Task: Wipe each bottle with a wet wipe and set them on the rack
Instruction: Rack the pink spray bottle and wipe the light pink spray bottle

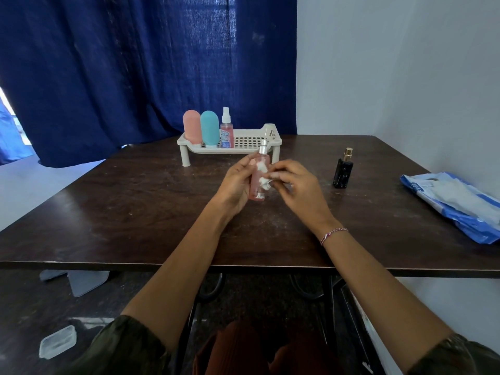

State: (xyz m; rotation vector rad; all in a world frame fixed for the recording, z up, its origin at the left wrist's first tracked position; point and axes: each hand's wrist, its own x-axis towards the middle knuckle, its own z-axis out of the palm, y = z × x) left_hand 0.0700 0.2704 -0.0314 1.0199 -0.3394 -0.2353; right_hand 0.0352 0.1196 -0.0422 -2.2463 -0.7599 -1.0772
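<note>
Pink bottle (255, 186) gripped in left hand (234, 182), right hand (297, 188) pinching wipe (264, 182), black bottle (343, 171) nearby

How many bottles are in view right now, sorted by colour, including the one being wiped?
Pink: 3, the rounded bottle and spray bottle on the rack, plus the held bottle
Teal: 1, the teal bottle on the rack
Black: 1, the black bottle on the table
Total: 5
</note>
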